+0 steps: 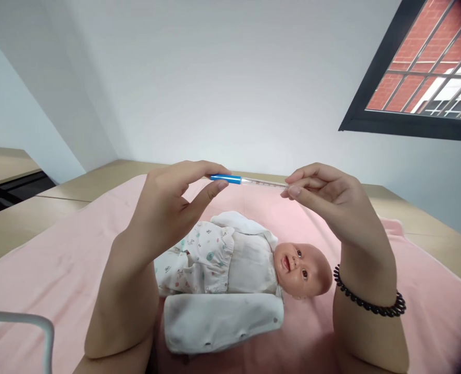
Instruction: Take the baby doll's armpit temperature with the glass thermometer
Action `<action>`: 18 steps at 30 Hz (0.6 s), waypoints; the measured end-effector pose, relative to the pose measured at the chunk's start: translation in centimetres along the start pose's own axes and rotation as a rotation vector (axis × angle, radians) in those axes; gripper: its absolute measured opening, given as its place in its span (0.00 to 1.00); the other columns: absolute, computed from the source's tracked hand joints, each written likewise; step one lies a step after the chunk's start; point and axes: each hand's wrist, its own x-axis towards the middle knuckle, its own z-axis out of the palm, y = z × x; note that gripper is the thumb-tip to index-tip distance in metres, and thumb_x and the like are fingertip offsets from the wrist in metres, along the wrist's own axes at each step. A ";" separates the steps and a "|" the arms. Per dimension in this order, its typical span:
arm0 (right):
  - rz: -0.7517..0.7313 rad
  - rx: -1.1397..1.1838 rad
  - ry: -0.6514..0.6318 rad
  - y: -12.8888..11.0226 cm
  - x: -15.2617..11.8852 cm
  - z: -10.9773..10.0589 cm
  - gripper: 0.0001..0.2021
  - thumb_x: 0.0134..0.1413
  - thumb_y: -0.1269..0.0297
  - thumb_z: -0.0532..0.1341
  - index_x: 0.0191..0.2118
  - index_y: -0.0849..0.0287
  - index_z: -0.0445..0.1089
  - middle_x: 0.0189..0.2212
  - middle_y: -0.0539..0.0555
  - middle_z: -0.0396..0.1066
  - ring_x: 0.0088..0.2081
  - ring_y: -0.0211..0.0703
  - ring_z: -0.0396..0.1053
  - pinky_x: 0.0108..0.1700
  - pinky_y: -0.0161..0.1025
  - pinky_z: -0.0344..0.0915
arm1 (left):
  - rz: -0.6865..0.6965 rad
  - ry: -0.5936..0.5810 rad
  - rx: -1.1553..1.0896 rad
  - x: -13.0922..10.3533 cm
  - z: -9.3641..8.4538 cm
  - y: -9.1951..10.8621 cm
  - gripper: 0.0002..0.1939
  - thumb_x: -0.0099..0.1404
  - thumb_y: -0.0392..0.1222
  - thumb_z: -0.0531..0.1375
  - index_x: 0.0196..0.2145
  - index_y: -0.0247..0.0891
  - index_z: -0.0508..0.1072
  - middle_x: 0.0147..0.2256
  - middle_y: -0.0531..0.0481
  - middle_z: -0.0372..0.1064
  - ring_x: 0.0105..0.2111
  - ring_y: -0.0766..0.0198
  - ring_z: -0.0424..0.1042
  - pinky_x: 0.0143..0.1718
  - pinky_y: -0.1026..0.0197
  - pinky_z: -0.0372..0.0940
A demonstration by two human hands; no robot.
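Observation:
A thin clear glass thermometer (pixel 263 183) with a blue end is held level above a baby doll. My left hand (pixel 176 195) pinches the blue end between thumb and fingers. The clear tip at the other end is pinched by my right hand (pixel 324 195), which has a black coiled band on its wrist. Below, the doll (pixel 302 270) lies on its back in white top and patterned trousers, its head to the right. A folded white cloth (pixel 222 319) with small snaps lies along its near side.
A pink blanket (pixel 78 234) covers much of the wooden table (pixel 413 213). White walls stand behind, with a barred window (pixel 429 67) at the upper right. A pale curved tube (pixel 28 318) crosses the lower left corner.

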 end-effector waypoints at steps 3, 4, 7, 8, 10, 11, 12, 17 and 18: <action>0.010 -0.042 -0.010 0.1 0.1 0.0 0.10 0.61 0.57 0.72 0.43 0.56 0.79 0.37 0.55 0.78 0.42 0.44 0.77 0.46 0.40 0.75 | -0.002 0.015 0.016 0.0 0.0 0.0 0.07 0.74 0.44 0.63 0.46 0.46 0.82 0.43 0.54 0.83 0.44 0.61 0.81 0.47 0.61 0.76; 0.012 -0.060 -0.016 0.2 0.1 0.1 0.10 0.61 0.57 0.72 0.42 0.56 0.79 0.37 0.55 0.78 0.42 0.44 0.77 0.45 0.39 0.74 | -0.001 0.016 0.018 0.0 0.0 0.0 0.07 0.74 0.43 0.63 0.46 0.46 0.82 0.44 0.54 0.83 0.44 0.61 0.81 0.47 0.61 0.75; 0.008 -0.085 -0.008 0.2 0.1 0.4 0.09 0.60 0.58 0.73 0.39 0.56 0.79 0.38 0.55 0.78 0.41 0.43 0.76 0.44 0.40 0.73 | 0.005 0.017 0.015 -0.1 0.0 0.0 0.06 0.74 0.42 0.64 0.47 0.46 0.81 0.44 0.55 0.83 0.44 0.63 0.81 0.48 0.62 0.75; -0.007 -0.078 0.020 0.2 0.1 0.4 0.08 0.60 0.58 0.73 0.39 0.56 0.78 0.37 0.54 0.78 0.41 0.44 0.76 0.44 0.41 0.73 | 0.006 0.016 0.011 -0.1 0.0 0.0 0.07 0.74 0.42 0.64 0.48 0.46 0.80 0.45 0.55 0.82 0.45 0.63 0.81 0.48 0.62 0.75; -0.093 -0.009 0.132 0.2 0.2 0.1 0.07 0.59 0.60 0.73 0.37 0.54 0.77 0.35 0.53 0.76 0.40 0.44 0.75 0.45 0.43 0.73 | -0.002 0.021 0.012 -0.1 0.0 -0.1 0.12 0.73 0.42 0.65 0.53 0.48 0.77 0.49 0.55 0.81 0.49 0.62 0.79 0.52 0.61 0.74; -0.150 0.053 0.202 0.2 0.3 -0.3 0.08 0.57 0.59 0.74 0.35 0.53 0.76 0.33 0.52 0.75 0.38 0.44 0.74 0.45 0.44 0.73 | -0.017 0.032 0.019 -0.1 0.0 -0.1 0.16 0.72 0.41 0.66 0.56 0.48 0.76 0.51 0.55 0.79 0.51 0.62 0.78 0.55 0.60 0.73; -0.199 0.115 0.275 0.2 0.5 -0.7 0.10 0.55 0.56 0.74 0.34 0.51 0.75 0.32 0.52 0.73 0.36 0.44 0.72 0.44 0.45 0.73 | -0.035 0.055 0.025 0.0 0.1 -0.2 0.20 0.70 0.40 0.67 0.58 0.49 0.74 0.53 0.54 0.78 0.53 0.61 0.77 0.57 0.59 0.73; -0.163 0.113 0.429 2.1 1.8 -4.0 0.21 0.59 0.34 0.61 0.36 0.47 0.70 0.37 0.54 0.72 0.34 0.47 0.66 0.41 0.48 0.70 | -0.109 0.223 -0.035 0.1 0.5 -0.5 0.28 0.65 0.33 0.69 0.61 0.43 0.72 0.55 0.48 0.74 0.56 0.55 0.76 0.65 0.47 0.70; -0.113 0.074 0.363 2.7 2.1 -4.4 0.21 0.58 0.34 0.63 0.36 0.48 0.70 0.36 0.55 0.72 0.33 0.46 0.66 0.40 0.47 0.69 | -0.117 0.234 -0.040 0.2 0.6 -0.5 0.28 0.65 0.33 0.69 0.61 0.43 0.72 0.56 0.48 0.74 0.56 0.54 0.76 0.65 0.46 0.69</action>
